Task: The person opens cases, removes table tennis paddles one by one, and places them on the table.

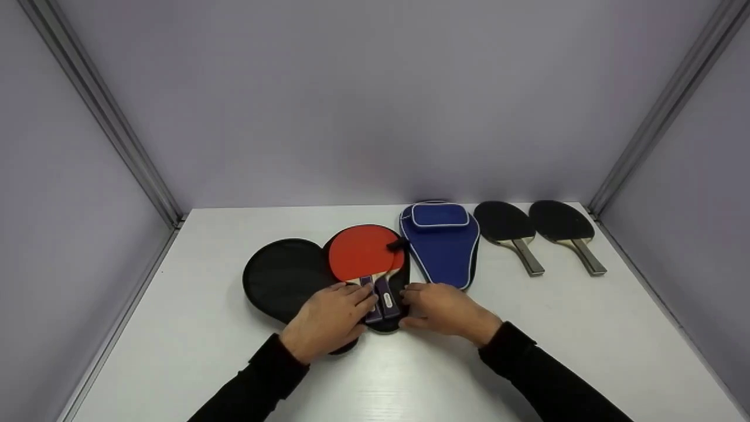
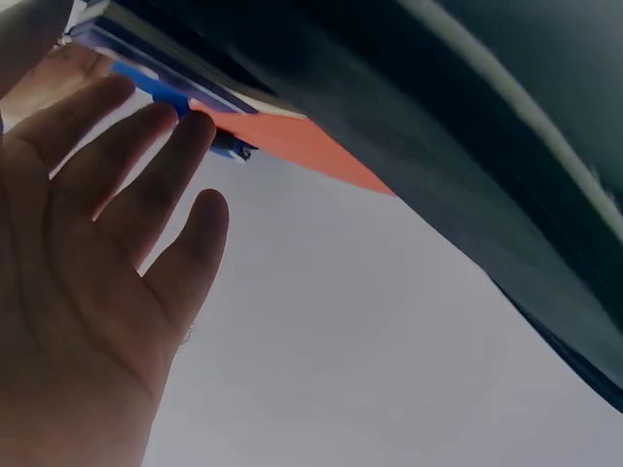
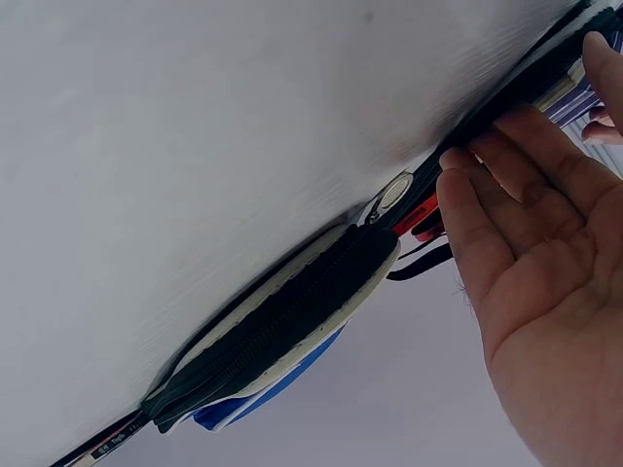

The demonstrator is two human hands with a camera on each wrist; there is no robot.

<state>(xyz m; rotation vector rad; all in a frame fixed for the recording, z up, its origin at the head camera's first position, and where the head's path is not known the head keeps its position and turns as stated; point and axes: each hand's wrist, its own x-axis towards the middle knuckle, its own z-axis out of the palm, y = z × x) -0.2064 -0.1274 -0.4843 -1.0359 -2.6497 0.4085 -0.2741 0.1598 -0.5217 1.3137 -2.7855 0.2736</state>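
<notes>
Two red table tennis paddles (image 1: 360, 252) lie overlapping on one half of an unfolded black paddle case (image 1: 287, 272). Their dark purple handles (image 1: 387, 299) point toward me. My left hand (image 1: 331, 319) has its fingers stretched over the near handle area, above the case's inner edge; its palm shows in the left wrist view. To the right of the handles, my right hand (image 1: 442, 308) touches the case's edge with extended fingers, the thumb held apart. In the right wrist view those fingertips (image 3: 467, 185) rest along the dark rim. A small black strap (image 1: 397, 244) lies across the red rubber.
A blue paddle case with white piping (image 1: 442, 252) lies just beyond my right hand. Further right are two black paddles, one (image 1: 505, 221) beside the other (image 1: 561, 221), handles toward me. Grey walls (image 1: 375, 105) stand behind and at both sides of the white table (image 1: 205, 340).
</notes>
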